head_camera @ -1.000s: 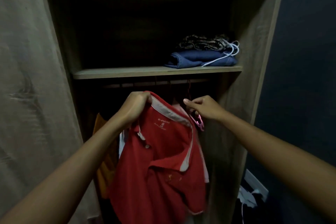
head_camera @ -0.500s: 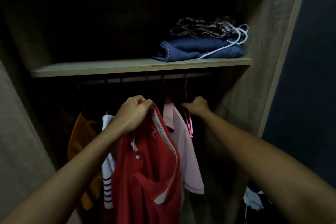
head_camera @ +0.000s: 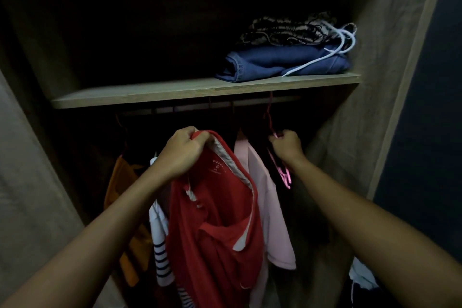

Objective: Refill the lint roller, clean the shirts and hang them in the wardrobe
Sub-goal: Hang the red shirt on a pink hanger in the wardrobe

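Note:
A red polo shirt with a pale collar hangs from my left hand, which grips it at the collar just below the wardrobe rail. My right hand is closed on a pink hanger that hooks onto the rail at the right end. A pink shirt hangs between my two hands. Left of the red shirt hang a striped white shirt and an orange garment. No lint roller is in view.
The wooden shelf above the rail carries folded blue jeans under a patterned cloth at its right end. The wardrobe side wall stands at the right, a door panel at the left. More clothes lie at bottom right.
I have leaned into the wardrobe. My left hand has lifted the red shirt towards the rail, and my right hand has reached further in and closed on the pink hanger.

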The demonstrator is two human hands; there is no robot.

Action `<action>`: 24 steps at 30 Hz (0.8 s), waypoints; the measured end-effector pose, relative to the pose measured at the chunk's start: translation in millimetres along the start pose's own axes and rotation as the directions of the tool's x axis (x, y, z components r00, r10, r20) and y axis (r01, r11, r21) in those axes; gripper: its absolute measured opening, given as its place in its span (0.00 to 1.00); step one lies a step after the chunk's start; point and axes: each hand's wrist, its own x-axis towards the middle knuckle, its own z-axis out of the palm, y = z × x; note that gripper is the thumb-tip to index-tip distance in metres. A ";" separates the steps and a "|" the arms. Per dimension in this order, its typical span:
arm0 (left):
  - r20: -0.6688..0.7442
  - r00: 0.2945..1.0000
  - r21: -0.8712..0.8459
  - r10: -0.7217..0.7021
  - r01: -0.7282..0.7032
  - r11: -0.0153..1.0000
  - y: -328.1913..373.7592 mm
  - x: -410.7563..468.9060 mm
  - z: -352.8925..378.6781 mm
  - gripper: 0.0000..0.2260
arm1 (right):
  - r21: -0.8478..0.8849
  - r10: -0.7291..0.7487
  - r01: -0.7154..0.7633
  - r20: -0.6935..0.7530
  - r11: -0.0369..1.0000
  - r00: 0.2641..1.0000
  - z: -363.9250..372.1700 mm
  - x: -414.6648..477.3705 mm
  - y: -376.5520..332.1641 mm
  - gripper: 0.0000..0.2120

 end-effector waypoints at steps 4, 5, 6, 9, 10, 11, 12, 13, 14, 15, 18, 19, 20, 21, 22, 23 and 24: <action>0.038 0.999 -0.056 -0.001 0.003 0.998 6.3 -2.5 2.2 0.17 | 0.068 -0.077 0.077 -0.008 0.995 0.997 -17.1 -45.8 19.4 0.03; 0.042 0.999 -0.068 0.004 -0.001 0.998 8.3 -3.8 2.7 0.16 | 0.085 -0.088 0.087 -0.001 0.993 0.996 -22.9 -60.0 22.4 0.02; 0.046 0.999 -0.080 0.009 -0.006 0.997 10.0 -5.2 3.0 0.16 | 0.107 -0.099 0.098 0.009 0.989 0.995 -29.2 -73.8 24.4 0.02; 0.064 0.997 -0.101 0.040 -0.033 0.994 17.4 -12.1 4.8 0.12 | 0.241 -0.152 0.143 0.017 0.960 0.988 -52.5 -121.8 23.9 0.03; 0.073 0.996 -0.101 0.053 -0.045 0.994 19.8 -14.8 6.5 0.12 | 0.268 -0.182 0.175 -0.001 0.947 0.983 -60.1 -139.7 25.4 0.04; 0.083 0.994 -0.096 0.065 -0.057 0.994 22.4 -18.5 8.6 0.12 | 0.280 -0.202 0.200 -0.021 0.939 0.979 -66.4 -158.1 27.6 0.06; 0.097 0.992 -0.091 0.078 -0.069 0.993 25.0 -23.2 10.7 0.12 | 0.287 -0.200 0.201 -0.031 0.937 0.979 -71.1 -174.7 29.9 0.08; 0.112 0.990 -0.090 0.091 -0.081 0.993 27.4 -28.8 12.3 0.12 | 0.297 -0.181 0.181 -0.027 0.937 0.983 -74.7 -189.9 31.1 0.11; 0.127 0.987 -0.088 0.103 -0.092 0.992 29.2 -33.9 13.6 0.12 | 0.302 -0.162 0.160 -0.018 0.940 0.987 -77.5 -203.1 29.7 0.12; 0.137 0.984 -0.082 0.111 -0.100 0.992 30.9 -38.9 14.3 0.13 | 0.295 -0.161 0.159 -0.018 0.942 0.987 -80.1 -213.0 27.1 0.12; 0.131 0.982 -0.039 0.133 -0.129 0.991 36.2 -52.0 8.3 0.14 | 0.294 -0.178 0.197 -0.093 0.935 0.980 -92.2 -234.9 1.8 0.05; 0.124 0.981 -0.026 0.149 -0.147 0.989 38.6 -55.2 4.1 0.16 | 0.349 -0.158 0.190 -0.117 0.918 0.980 -98.5 -240.3 -9.6 0.08; 0.114 0.978 0.002 0.173 -0.174 0.985 41.5 -58.2 -0.9 0.17 | 0.436 -0.141 0.177 -0.115 0.882 0.983 -106.3 -245.3 -21.9 0.13; 0.104 0.973 0.047 0.206 -0.212 0.976 44.7 -61.4 -6.5 0.18 | 0.522 -0.139 0.172 -0.101 0.836 0.985 -115.6 -250.0 -35.2 0.17; 0.098 0.964 0.099 0.246 -0.255 0.962 49.2 -65.3 -12.4 0.18 | 0.594 -0.158 0.179 -0.088 0.784 0.983 -125.1 -254.3 -49.9 0.21; 0.094 0.953 0.142 0.287 -0.298 0.944 53.3 -68.3 -18.0 0.18 | 0.654 -0.191 0.195 -0.078 0.731 0.979 -134.0 -258.8 -65.5 0.22; 0.093 0.943 0.167 0.321 -0.333 0.928 57.3 -70.6 -23.6 0.18 | 0.705 -0.228 0.208 -0.068 0.678 0.971 -141.8 -263.8 -82.4 0.22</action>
